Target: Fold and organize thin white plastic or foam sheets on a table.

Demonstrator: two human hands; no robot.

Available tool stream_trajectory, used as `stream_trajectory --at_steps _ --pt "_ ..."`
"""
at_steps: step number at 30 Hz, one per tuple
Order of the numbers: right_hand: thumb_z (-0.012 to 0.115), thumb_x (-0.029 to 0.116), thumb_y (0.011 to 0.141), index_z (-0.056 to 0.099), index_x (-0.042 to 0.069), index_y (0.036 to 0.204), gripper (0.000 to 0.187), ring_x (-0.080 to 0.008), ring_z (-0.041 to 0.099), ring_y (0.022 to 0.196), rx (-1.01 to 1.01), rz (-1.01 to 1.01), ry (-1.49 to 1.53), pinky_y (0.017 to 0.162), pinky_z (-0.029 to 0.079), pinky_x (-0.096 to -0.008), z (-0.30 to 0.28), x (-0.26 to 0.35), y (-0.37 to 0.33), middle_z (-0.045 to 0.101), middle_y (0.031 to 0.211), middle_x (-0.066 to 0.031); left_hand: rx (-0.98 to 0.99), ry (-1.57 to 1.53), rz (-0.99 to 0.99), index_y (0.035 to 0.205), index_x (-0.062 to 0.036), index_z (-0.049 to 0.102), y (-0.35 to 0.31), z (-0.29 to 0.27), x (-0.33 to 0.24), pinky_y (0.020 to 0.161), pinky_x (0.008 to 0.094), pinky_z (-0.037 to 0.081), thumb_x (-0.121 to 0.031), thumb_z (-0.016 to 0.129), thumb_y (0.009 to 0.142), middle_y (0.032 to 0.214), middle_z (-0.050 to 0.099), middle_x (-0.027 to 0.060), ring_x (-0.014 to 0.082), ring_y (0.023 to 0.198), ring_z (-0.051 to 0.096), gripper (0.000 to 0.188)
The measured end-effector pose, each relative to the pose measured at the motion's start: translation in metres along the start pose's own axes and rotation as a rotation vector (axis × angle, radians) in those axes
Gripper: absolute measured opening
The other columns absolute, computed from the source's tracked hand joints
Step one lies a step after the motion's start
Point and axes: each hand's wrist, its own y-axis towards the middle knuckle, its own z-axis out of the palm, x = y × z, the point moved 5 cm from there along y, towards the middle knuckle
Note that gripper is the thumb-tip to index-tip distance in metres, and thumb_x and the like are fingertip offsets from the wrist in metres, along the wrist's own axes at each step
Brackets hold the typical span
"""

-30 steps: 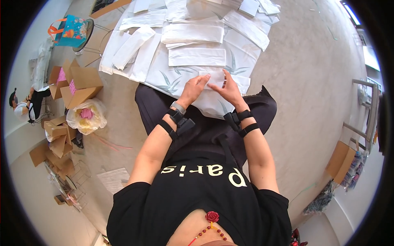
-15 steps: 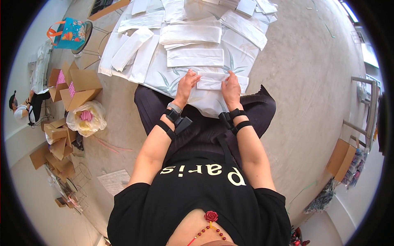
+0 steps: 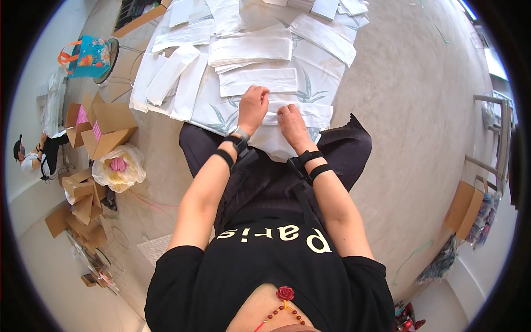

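A flat white folded strip [image 3: 315,114], paper-like, lies across the near edge of the covered table in front of me. My right hand [image 3: 293,126] is on its middle, fingers curled and pinching at the strip's surface. Just beyond its left end, my left hand [image 3: 253,110] has its fingertips drawn together in a pinch. Whatever sits between those fingertips is too small to make out. Close past my left fingertips is another white strip [image 3: 265,81], lying flat. Part of the near strip is hidden behind my hands.
More white strips lie in stacks [image 3: 251,47] and singly [image 3: 323,39] over the patterned tablecloth [image 3: 224,113]. On the left are a blue bag [image 3: 91,57] on a stool, open cardboard boxes [image 3: 113,124] and a plastic bag [image 3: 124,163]. Another person [image 3: 30,160] sits at far left.
My right hand has moved left along the strip, from its right part to its middle, and its fingers have curled. My left hand has risen slightly and its fingertips have closed together.
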Motion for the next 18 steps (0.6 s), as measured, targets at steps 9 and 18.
stream_trajectory --at_steps 9,18 --pt "0.068 0.001 0.085 0.062 0.002 0.107 0.023 -0.0404 0.059 0.107 0.022 0.023 0.026 0.095 0.05 -0.0458 0.004 -0.001 0.001 0.06 0.109 -0.0191 0.159 0.437 0.395 0.09 -0.0071 0.07 0.046 0.055 -0.018 0.082 0.0435 0.054 -0.013 0.071 0.084 0.095 0.066 0.0106 0.0312 0.094 0.065 0.008" --pt "0.068 0.002 0.085 0.061 0.002 0.108 0.024 -0.04 0.058 0.107 0.028 0.024 0.013 0.095 0.049 -0.0472 0.005 -0.003 0.001 0.06 0.107 -0.0191 0.093 0.461 0.365 0.085 -0.0073 0.066 0.055 0.064 -0.01 0.08 0.044 0.055 -0.015 0.069 0.084 0.09 0.065 0.0112 0.0323 0.091 0.065 0.009"
